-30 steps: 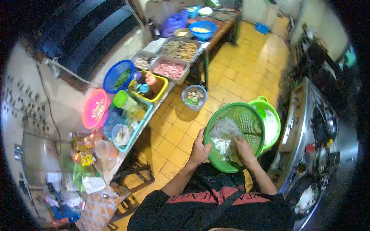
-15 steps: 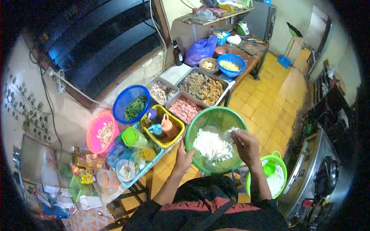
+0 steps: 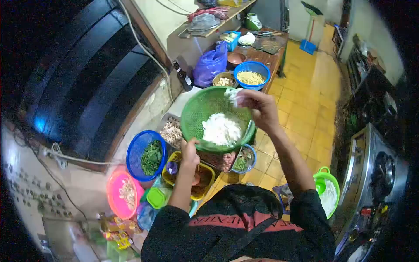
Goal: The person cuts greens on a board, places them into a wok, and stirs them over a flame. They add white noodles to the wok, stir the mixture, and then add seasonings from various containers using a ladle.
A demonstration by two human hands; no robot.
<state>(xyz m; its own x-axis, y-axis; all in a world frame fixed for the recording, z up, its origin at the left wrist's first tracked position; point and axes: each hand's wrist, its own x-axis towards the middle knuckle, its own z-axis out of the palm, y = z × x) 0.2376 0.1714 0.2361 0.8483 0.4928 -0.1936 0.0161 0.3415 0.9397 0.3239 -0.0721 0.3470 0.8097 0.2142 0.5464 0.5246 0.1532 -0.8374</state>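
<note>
A green colander (image 3: 192,114) hangs tilted in front of me, with a heap of white rice noodles (image 3: 221,129) in its bottom. My left hand (image 3: 189,152) is closed on its near left rim. Over the right side of the colander, my right hand (image 3: 261,107) pinches a small bunch of the same noodles between thumb and fingers; part of the bunch is hidden by the fingers. Beneath the colander, metal trays are partly covered, one with chopped pale meat (image 3: 172,132) and one with pink meat (image 3: 227,160).
At left stand a blue basket of greens (image 3: 129,158), a pink basket (image 3: 111,192) and a yellow tub (image 3: 210,185). Farther back are a blue bowl of yellow noodles (image 3: 267,73), a purple bag (image 3: 209,65) and a dark bottle (image 3: 182,76). A green bucket (image 3: 335,194) stands at right near the stove (image 3: 364,174).
The colander has moved forward and left, over the trays, with my left hand on its rim. My right hand has risen forward with noodles in its fingers. The camera view has shifted.
</note>
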